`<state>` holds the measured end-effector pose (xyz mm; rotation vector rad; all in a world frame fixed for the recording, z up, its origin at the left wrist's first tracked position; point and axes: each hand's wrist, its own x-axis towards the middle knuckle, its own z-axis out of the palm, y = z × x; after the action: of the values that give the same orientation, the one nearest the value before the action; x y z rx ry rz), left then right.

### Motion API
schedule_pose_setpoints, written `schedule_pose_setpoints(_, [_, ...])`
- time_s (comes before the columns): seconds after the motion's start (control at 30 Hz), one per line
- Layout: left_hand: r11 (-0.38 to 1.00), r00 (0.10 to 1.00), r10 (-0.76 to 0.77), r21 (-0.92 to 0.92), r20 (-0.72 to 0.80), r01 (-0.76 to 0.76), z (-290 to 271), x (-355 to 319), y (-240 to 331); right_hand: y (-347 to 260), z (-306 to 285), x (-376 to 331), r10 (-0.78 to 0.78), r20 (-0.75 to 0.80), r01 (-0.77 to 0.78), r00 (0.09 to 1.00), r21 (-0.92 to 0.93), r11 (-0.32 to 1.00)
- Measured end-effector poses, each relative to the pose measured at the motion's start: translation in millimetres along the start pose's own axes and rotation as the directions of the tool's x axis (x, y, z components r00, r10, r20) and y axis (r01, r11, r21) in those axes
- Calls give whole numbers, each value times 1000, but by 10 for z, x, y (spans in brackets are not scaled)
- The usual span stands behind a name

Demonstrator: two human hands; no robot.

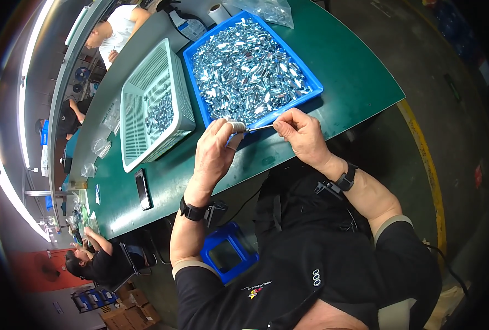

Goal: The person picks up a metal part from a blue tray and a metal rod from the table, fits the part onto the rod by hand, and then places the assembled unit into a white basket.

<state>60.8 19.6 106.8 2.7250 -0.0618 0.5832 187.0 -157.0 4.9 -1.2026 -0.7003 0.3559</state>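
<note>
The tabletop [346, 69] is coloured deep green. The tray [318, 89] is coloured bright blue; the basket [183, 104] is tinted pale mint and patterned with slots. The metal pieces [244, 71] are toned silver. The shirt [332, 264] is coloured black and trimmed with beige; the floor stripe [432, 181] is painted yellow.

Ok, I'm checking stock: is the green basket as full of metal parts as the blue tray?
No: the green basket holds a small heap of metal parts, while they cover the blue tray.

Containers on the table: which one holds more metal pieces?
The blue tray, covered nearly edge to edge; the pale green basket holds far fewer.
</note>
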Motion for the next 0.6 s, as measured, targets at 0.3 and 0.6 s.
schedule_pose_setpoints(0.3, [980, 995, -83, -177, 53, 91, 46, -12, 51, -93, -4, -6, 30, 57, -29, 998, -22, 999])
schedule_pose_setpoints(0.6, [987, 994, -35, -155, 102, 50, 40, 18, 185, -96, -13, -2, 57, 116, -43, 992, -120, 992])
